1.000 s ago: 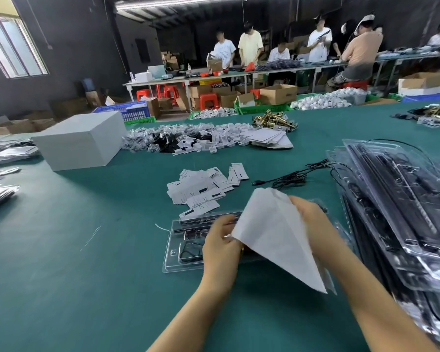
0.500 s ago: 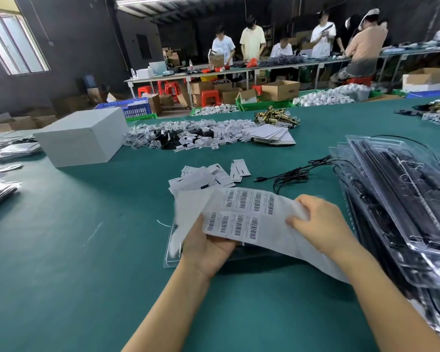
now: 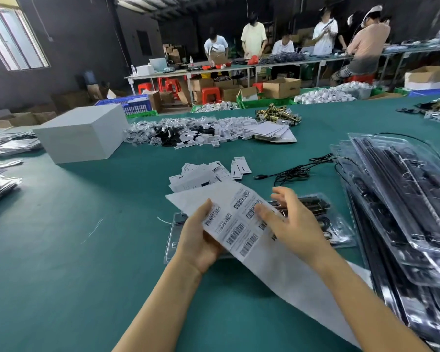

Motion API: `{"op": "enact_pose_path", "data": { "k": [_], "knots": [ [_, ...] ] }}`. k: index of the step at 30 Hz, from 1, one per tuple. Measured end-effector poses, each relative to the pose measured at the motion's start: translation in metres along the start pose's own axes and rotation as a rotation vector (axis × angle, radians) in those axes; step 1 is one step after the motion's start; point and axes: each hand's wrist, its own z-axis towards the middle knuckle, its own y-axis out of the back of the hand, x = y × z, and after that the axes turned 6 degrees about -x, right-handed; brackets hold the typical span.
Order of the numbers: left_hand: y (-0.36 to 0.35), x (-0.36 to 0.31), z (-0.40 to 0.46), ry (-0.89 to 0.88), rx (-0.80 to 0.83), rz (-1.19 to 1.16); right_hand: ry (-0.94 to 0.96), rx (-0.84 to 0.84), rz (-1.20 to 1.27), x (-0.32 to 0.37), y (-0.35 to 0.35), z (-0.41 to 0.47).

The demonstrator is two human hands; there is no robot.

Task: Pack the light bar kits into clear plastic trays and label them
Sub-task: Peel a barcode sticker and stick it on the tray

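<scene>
Barcode label sheet (image 3: 241, 224) in left hand (image 3: 201, 240)

**Your big green table and what sits on it**

You work at a green table (image 3: 61, 250). At the upper left of the frame stands a white box (image 3: 81, 134). Beside it, across the top middle, lies a long heap of small white and black bits (image 3: 188, 133), with white cards (image 3: 274, 132) and gold metal parts (image 3: 277, 114) at its right end. In the middle lie little paper tags (image 3: 203, 174) and a black cable (image 3: 292, 171). A clear tray (image 3: 173, 240) lies under your hands. At the right edge is a pile of filled clear trays (image 3: 404, 199).
</scene>
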Motion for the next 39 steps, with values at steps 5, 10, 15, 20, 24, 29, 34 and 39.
{"op": "enact_pose_path", "data": {
  "k": [5,10,15,20,24,29,34,39],
  "knots": [
    [0.005,-0.006,0.007,-0.001,0.022,0.067,-0.168,0.265,0.476,-0.004,0.004,0.004],
    [0.003,-0.003,0.002,-0.117,0.142,0.225,-0.203,-0.100,0.626,-0.010,-0.008,0.006],
    [0.004,0.009,0.004,-0.153,0.181,0.359,-0.226,-0.184,0.600,-0.014,-0.010,0.007],
    [0.004,0.011,0.005,-0.275,0.096,0.301,-0.165,-0.013,0.509,-0.017,-0.003,0.009],
    [0.001,0.012,0.000,-0.334,0.153,0.345,-0.079,-0.076,0.503,-0.017,-0.005,0.006],
    [-0.003,0.015,-0.003,-0.389,0.172,0.450,-0.028,-0.122,0.418,-0.021,-0.009,0.006],
    [-0.005,0.020,-0.005,-0.477,0.085,0.516,0.312,-0.364,-0.050,-0.019,-0.014,0.002],
    [-0.006,0.023,-0.005,-0.556,0.022,0.591,0.708,-0.437,-0.405,-0.022,-0.019,0.001]
  ]
}}
